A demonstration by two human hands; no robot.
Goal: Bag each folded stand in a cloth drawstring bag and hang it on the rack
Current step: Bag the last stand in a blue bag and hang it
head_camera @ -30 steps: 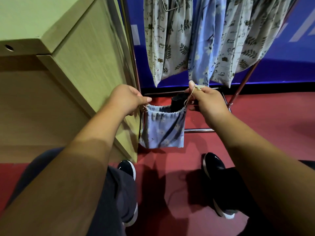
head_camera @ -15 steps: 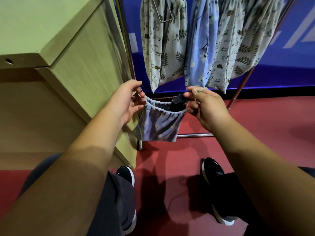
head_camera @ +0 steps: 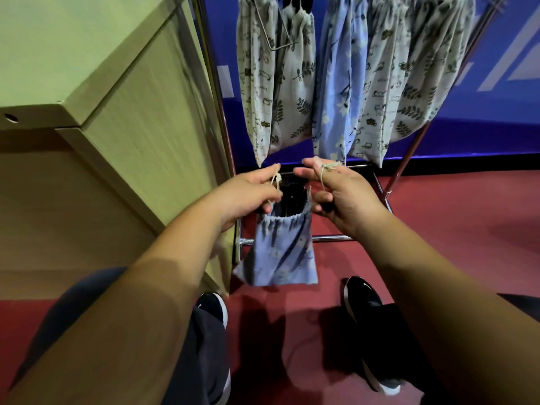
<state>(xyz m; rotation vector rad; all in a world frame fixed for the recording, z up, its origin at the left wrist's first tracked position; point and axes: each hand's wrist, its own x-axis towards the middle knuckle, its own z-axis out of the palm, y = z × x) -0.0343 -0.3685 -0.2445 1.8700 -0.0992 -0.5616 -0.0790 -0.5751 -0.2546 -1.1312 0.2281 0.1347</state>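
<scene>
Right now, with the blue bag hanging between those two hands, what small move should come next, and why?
Probably pull the cords apart to cinch the blue bag. The left hand and right hand each hold a cord, the mouth is open, and the black stand shows inside.

The bag point(head_camera: 285, 252) hangs between the left hand point(head_camera: 248, 194) and the right hand point(head_camera: 344, 194) and below both, slung from its drawstring point(head_camera: 274, 178); one end is pinched in the left hand, the other is looped over a finger of the right hand; the folded stand point(head_camera: 292, 197) sits in the bag's mouth, between the hands, seemingly poking above the rim; beyond the hands stands the rack point(head_camera: 217, 92), its hung bags point(head_camera: 274, 83) above and behind them; left of the left hand is the surface point(head_camera: 58, 48), just beside the rack's post; beneath the hands, on the floor point(head_camera: 453, 229), the left shoe point(head_camera: 214, 306) and right shoe point(head_camera: 361, 296) flank the bag.
</scene>
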